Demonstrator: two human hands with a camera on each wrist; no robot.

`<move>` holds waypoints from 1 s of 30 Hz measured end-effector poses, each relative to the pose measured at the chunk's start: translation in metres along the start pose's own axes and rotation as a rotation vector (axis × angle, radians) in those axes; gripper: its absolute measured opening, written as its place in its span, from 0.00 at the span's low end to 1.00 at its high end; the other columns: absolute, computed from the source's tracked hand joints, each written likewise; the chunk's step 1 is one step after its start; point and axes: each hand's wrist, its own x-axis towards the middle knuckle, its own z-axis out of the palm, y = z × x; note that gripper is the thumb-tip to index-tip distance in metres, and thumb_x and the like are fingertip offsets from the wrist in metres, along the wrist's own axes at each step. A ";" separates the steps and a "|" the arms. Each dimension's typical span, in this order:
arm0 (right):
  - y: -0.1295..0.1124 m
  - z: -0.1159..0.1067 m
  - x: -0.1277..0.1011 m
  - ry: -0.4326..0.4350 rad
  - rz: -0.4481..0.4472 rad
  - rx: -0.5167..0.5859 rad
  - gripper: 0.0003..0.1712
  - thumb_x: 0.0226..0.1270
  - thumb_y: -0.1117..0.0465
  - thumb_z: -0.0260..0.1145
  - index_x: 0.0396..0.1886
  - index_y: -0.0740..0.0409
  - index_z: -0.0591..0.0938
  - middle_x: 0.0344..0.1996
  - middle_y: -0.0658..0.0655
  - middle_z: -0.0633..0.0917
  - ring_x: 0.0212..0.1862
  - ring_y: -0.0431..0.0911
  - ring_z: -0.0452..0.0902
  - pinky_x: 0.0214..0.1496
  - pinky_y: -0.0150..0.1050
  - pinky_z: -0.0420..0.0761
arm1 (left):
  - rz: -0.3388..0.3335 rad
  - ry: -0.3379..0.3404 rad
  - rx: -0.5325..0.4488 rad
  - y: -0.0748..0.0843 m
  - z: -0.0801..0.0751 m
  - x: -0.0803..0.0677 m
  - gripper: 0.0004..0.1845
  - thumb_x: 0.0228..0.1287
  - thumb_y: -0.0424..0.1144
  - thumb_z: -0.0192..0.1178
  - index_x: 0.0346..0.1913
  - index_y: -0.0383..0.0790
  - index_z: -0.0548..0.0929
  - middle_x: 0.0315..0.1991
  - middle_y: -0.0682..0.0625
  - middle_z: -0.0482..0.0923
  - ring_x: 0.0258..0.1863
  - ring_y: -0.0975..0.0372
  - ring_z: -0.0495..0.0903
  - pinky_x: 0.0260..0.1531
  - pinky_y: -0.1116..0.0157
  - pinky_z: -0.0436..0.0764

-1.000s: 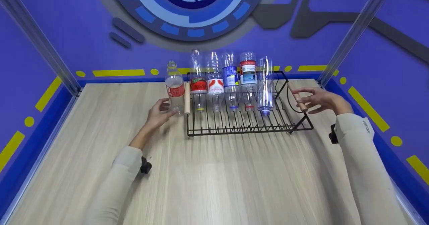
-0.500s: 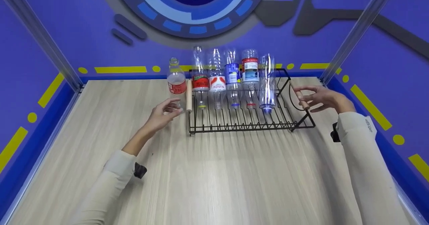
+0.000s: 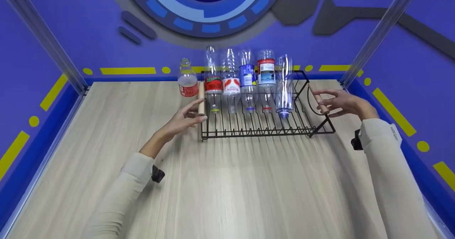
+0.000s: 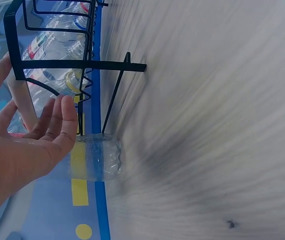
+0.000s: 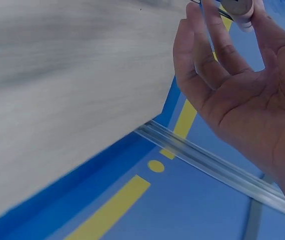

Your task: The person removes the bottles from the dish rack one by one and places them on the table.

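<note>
My left hand (image 3: pixel 183 120) is at the left wooden handle (image 3: pixel 201 89) of a black wire rack (image 3: pixel 256 135), thumb and fingers spread on either side of its lower end. In the left wrist view its fingers (image 4: pixel 62 117) are loosely bent, not closed round the handle. My right hand (image 3: pixel 344 104) pinches the right wooden handle (image 3: pixel 324 109) between thumb and fingers. Several clear plastic bottles lean neck-down in the rack, among them a red-labelled one (image 3: pixel 213 85) and a blue-capped one (image 3: pixel 284 98). Left of the rack, a capless bottle with a red label (image 3: pixel 188 89) stands upright.
The rack stands on a pale wooden table (image 3: pixel 227 182), close to its back edge. Blue and purple panels (image 3: pixel 117 54) enclose the table at the back and both sides, with metal posts (image 3: pixel 376 32) at the corners.
My left hand has drawn away from the upright red-labelled bottle and moved right to the rack's left handle. The right hand stays at the right handle.
</note>
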 end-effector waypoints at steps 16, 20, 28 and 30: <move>-0.016 -0.004 0.001 0.293 -0.259 -0.135 0.34 0.80 0.50 0.57 0.78 0.60 0.65 0.70 0.71 0.70 0.48 0.24 0.71 0.49 0.20 0.75 | -0.012 -0.017 0.073 0.004 -0.003 0.002 0.39 0.73 0.42 0.63 0.81 0.54 0.57 0.63 0.37 0.71 0.54 0.54 0.75 0.50 0.53 0.78; -0.028 0.003 0.005 0.306 -0.298 -0.048 0.35 0.80 0.50 0.58 0.78 0.61 0.64 0.67 0.62 0.75 0.50 0.25 0.74 0.52 0.23 0.78 | 0.000 -0.020 0.084 0.003 -0.003 0.001 0.39 0.73 0.41 0.62 0.81 0.53 0.57 0.63 0.37 0.71 0.53 0.54 0.76 0.48 0.56 0.77; -0.052 0.026 0.019 0.180 -0.277 0.045 0.38 0.81 0.53 0.58 0.81 0.58 0.56 0.64 0.60 0.75 0.56 0.41 0.79 0.56 0.33 0.83 | 0.002 -0.019 0.107 0.005 -0.004 0.001 0.38 0.73 0.45 0.62 0.81 0.58 0.58 0.66 0.38 0.70 0.56 0.52 0.76 0.53 0.45 0.80; -0.056 0.031 0.024 0.138 -0.247 0.011 0.40 0.81 0.53 0.57 0.83 0.58 0.50 0.70 0.70 0.68 0.64 0.52 0.76 0.62 0.41 0.82 | -0.002 -0.021 0.103 0.004 -0.003 0.002 0.38 0.73 0.45 0.62 0.81 0.59 0.57 0.67 0.38 0.69 0.57 0.52 0.76 0.52 0.46 0.82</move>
